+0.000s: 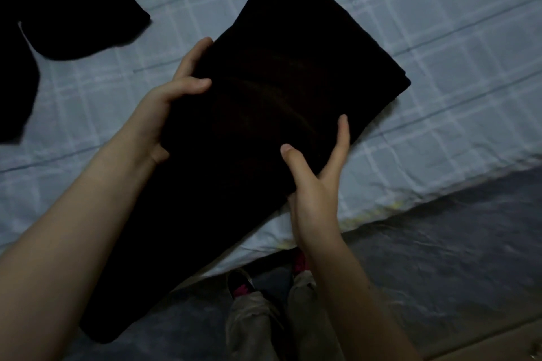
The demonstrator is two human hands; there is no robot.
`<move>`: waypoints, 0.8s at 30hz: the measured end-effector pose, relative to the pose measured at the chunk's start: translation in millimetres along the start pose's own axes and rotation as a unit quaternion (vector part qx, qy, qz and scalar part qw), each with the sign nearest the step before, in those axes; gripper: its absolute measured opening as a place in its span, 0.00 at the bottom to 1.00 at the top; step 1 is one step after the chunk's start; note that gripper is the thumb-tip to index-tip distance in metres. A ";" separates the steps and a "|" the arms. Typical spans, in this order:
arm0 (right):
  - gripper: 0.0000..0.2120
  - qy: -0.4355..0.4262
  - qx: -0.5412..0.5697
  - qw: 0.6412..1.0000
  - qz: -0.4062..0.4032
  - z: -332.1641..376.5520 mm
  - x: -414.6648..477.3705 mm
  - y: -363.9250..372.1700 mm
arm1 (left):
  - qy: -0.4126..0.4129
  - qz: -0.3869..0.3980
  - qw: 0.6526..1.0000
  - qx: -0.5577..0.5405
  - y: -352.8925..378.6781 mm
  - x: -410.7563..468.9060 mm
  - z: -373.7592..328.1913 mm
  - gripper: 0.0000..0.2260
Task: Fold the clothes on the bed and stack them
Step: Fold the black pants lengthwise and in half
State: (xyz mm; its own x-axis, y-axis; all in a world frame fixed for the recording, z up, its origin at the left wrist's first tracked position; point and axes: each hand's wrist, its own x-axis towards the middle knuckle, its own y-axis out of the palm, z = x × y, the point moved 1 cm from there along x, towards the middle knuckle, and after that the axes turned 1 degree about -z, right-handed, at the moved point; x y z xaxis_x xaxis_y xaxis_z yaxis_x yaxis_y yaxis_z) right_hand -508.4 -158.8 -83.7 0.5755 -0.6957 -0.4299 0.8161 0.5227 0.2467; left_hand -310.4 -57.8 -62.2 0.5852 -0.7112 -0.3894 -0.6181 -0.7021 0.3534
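Note:
A folded black garment [278, 73] fills the middle of the view, a long flat rectangle tilted toward the upper right, held just above the bed [440, 38]. My left hand [173, 102] grips its left edge, thumb on top and fingers underneath. My right hand [319, 176] grips its right edge the same way, thumb on the cloth. The garment's near end hangs down past the bed's edge at the lower left. More black clothing [58, 9] lies loose and unfolded at the upper left of the bed.
The bed has a pale blue checked sheet. Its near edge runs from the lower middle up to the right, with a dark grey mattress side [440, 243] below. My legs and shoes [264, 302] stand on the floor at the bottom.

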 end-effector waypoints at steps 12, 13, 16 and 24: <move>0.39 -0.278 -0.193 0.939 -0.059 111.3 119.9 -52.1 | 0.097 0.028 0.985 0.141 73.9 113.2 -33.3 0.32; 0.38 -0.292 -0.200 0.933 -0.058 113.4 125.7 -51.6 | 0.100 0.025 0.985 0.140 73.8 119.5 -35.2 0.31; 0.36 -0.215 -0.223 0.950 -0.047 86.5 119.3 -43.0 | 0.035 -0.012 0.971 0.236 56.7 123.2 -24.4 0.31; 0.39 -0.026 -0.443 0.896 0.013 63.3 85.6 -42.8 | 0.087 -0.106 0.779 0.612 46.0 82.2 9.6 0.37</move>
State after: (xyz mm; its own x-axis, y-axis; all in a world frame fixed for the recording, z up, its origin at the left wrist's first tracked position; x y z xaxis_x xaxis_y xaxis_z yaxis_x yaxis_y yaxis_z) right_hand -490.8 -271.9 -76.0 0.6143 -0.6874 -0.3873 0.4524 0.7091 -0.5408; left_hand -295.8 -148.3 -86.1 0.7387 -0.6522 -0.1701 -0.4733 -0.3222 -0.8198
